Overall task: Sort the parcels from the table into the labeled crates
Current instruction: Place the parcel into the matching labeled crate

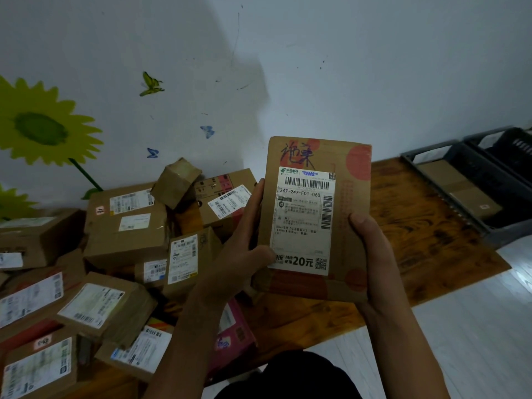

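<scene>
Underneath everything lies a dark wooden bench (408,226), set against a pale wall (345,67) that carries a yellow-green sunflower sticker (43,125), a green butterfly sticker (151,84) and blue butterfly stickers (207,131). To the right of the bench and nearer is a light plank floor (475,326). At the far right end of the bench stand dark grey plastic crates (472,185) side by side; the nearer one holds a flat brown parcel (460,188), and what is in the farther one cannot be made out. Over the left half of the bench sprawls a heap of cardboard parcels (126,223), most with white shipping labels, and a pink parcel (233,332) at the near edge. Held up above the middle of the bench is a flat brown cardboard parcel (316,220), printed with faded red circles and red text, with dark handwriting across its top and a white China Post EMS label (303,220) with barcodes facing the camera. The left hand (241,249) grips its left edge, thumb on the label's lower corner; the right hand (371,249) clasps its right edge, thumb on the front face.
</scene>
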